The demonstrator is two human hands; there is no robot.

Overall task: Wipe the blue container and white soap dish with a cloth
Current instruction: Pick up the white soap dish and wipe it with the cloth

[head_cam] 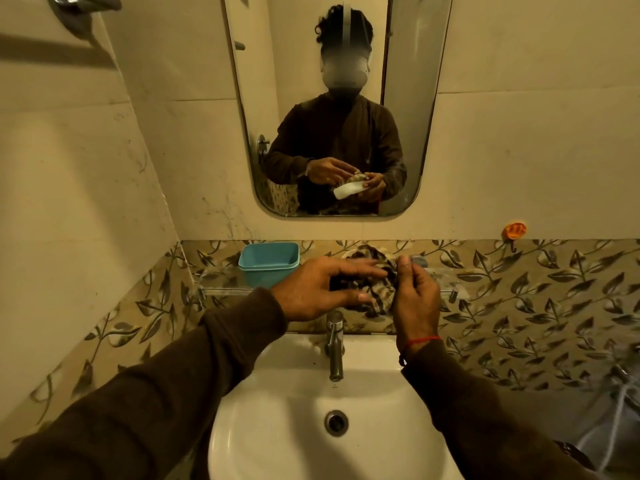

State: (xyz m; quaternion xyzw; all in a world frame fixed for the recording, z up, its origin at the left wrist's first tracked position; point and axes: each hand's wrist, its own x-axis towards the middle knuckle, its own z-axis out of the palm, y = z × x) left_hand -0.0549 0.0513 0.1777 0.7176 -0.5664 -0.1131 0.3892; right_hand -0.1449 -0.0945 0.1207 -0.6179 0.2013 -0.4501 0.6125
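White soap dish (347,253) mostly hidden behind striped cloth (375,292), which both left hand (320,289) and right hand (415,296) pinch.

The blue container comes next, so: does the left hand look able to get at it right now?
Probably yes. The blue container stands uncovered on the shelf just left of the left hand, nothing between them. That hand is pressed on the cloth, though, and would have to let go first.

No readable text, label or number anywhere.

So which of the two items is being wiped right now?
The white soap dish, held up in both hands under the striped cloth; the blue container sits untouched on the shelf.
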